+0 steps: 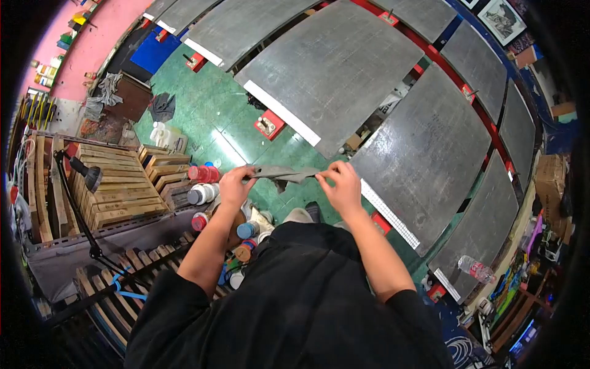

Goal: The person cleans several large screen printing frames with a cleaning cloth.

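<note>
A grey cloth [284,174] is stretched between my two hands in front of my body, with a darker flap hanging from its middle. My left hand [236,184] pinches its left end, the fingers closed. At the other end, the thumb and fingertips of my right hand [340,183] grip the right corner. Below and left of the cloth, several paint jars stand by the rack, among them a red jar [203,173] and a white jar [201,195]. The nearest large grey panel [424,160] lies to the right of my right hand.
Grey panels on red supports [268,125] fill the far side and right. A rack of wooden frames [117,181] stands on the left, with a black lamp [91,177] over it. A white jug [166,136] is on the green floor [212,98]. A plastic bottle [476,269] lies at right.
</note>
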`<state>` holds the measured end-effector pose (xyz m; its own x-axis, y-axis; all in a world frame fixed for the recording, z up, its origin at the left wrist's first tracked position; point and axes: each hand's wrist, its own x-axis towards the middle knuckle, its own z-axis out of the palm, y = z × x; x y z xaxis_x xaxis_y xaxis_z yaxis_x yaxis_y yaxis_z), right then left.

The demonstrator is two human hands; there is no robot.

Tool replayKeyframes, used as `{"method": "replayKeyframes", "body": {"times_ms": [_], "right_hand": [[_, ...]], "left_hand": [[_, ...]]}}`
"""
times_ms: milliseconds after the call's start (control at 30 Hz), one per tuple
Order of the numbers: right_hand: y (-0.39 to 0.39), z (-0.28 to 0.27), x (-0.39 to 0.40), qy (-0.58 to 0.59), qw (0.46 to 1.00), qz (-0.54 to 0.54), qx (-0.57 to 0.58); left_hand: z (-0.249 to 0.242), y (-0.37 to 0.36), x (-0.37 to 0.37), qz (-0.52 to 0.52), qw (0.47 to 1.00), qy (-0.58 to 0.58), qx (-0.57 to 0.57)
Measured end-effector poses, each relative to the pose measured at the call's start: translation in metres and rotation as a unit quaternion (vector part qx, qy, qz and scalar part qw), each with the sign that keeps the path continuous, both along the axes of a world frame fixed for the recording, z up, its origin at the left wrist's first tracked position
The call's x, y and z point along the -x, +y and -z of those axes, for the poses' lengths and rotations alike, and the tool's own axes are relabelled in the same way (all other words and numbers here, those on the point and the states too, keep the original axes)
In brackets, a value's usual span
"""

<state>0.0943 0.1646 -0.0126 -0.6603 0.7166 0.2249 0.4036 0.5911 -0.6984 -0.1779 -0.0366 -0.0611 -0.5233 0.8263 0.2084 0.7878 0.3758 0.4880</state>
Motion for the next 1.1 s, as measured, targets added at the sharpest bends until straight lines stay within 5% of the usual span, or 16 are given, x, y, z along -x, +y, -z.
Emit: {"method": "replayKeyframes", "body": {"times_ms": [67,167,233,300,367,433,467,567,633,700,767,833,900,967,1033,1100], "right_hand": [[-0.005,-0.005,-0.008,-0.014,1.0,0.006,0.011],[-0.005,-0.001,-0.009,0.019,0.999,0.003,0.041],[-0.008,-0.007,-0.004,0.088,0.996,-0.011,0.018],[-0.022,-0.017,-0.002,0.05,0.976,-0.067,0.199],[-0.033,-0.019,0.007,0.062,0.97,-0.093,0.214],[-0.039,-0.028,0.013,0.055,0.95,-0.098,0.292],[-0.04,-0.018,0.014,0.074,0.964,-0.101,0.235],[-0.031,-0.011,0.001,0.078,0.986,-0.089,0.115],[-0.019,-0.021,-0.011,0.065,0.994,-0.077,0.053],[-0.012,-0.037,-0.027,0.102,0.974,-0.082,0.185],[0.0,-0.032,-0.042,0.053,0.973,-0.087,0.207],[0.01,-0.004,-0.052,-0.223,0.944,-0.133,0.205],[0.001,0.005,-0.061,-0.165,0.973,-0.107,0.122],[-0.01,-0.005,-0.06,0.008,0.998,0.014,0.058],[-0.018,0.018,-0.054,-0.058,0.997,0.012,0.043],[-0.022,0.024,-0.037,-0.001,0.999,0.032,0.005]], "left_hand": [[-0.003,0.004,0.006,0.03,0.98,-0.114,0.163],[-0.004,0.01,-0.001,0.103,0.99,0.03,0.092],[0.01,0.006,-0.001,0.103,0.975,-0.026,0.194],[0.011,0.007,-0.027,0.085,0.974,0.062,0.203],[-0.039,0.024,-0.073,0.071,0.993,-0.053,0.074],[-0.074,0.04,-0.107,0.076,0.939,-0.333,0.051],[-0.059,0.04,-0.112,0.089,0.937,-0.334,0.053],[-0.021,0.048,-0.12,0.134,0.963,-0.233,-0.003],[-0.039,0.057,-0.118,0.187,0.965,-0.179,-0.027],[-0.052,0.064,-0.114,0.22,0.963,-0.14,-0.064],[-0.055,0.066,-0.107,0.19,0.975,-0.114,0.033],[-0.057,0.057,-0.109,0.145,0.973,-0.17,0.049],[-0.075,0.058,-0.107,0.243,0.966,-0.025,-0.089],[-0.062,0.052,-0.098,0.226,0.971,-0.001,-0.078],[-0.053,0.046,-0.089,0.126,0.988,0.005,0.094],[-0.062,0.047,-0.087,0.122,0.99,0.069,0.015]]}}
